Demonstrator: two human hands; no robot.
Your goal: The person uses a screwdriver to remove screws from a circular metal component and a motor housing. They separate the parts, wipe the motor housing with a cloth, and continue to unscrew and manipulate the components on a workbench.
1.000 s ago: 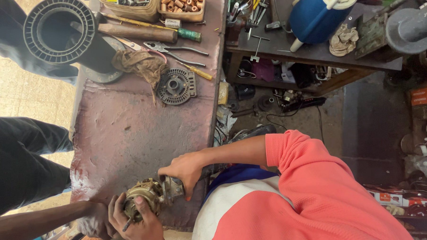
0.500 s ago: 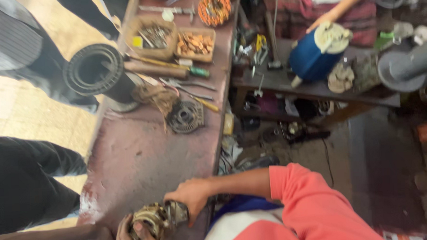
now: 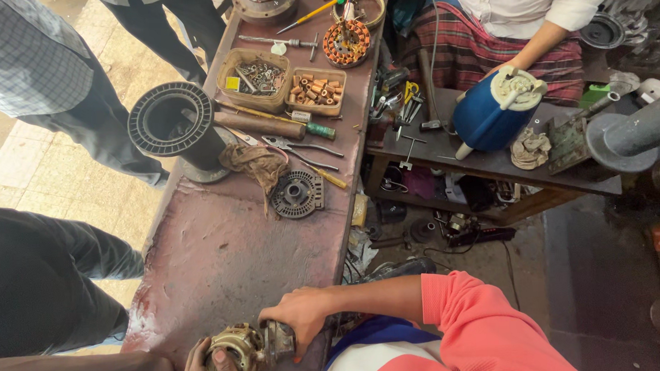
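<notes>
right hand [image 3: 302,319] clamped over the motor [image 3: 249,349] end | left hand [image 3: 205,365] cups it from below, so it's braced steady | sits at your table [image 3: 223,262] edge

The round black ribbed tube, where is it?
In the head view, the ribbed tube stands upper left on the workbench, beside a brown rag.

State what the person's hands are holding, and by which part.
Both hold the small motor: the right hand grips its right end from above, and the left hand cups its brassy body from below.
</notes>
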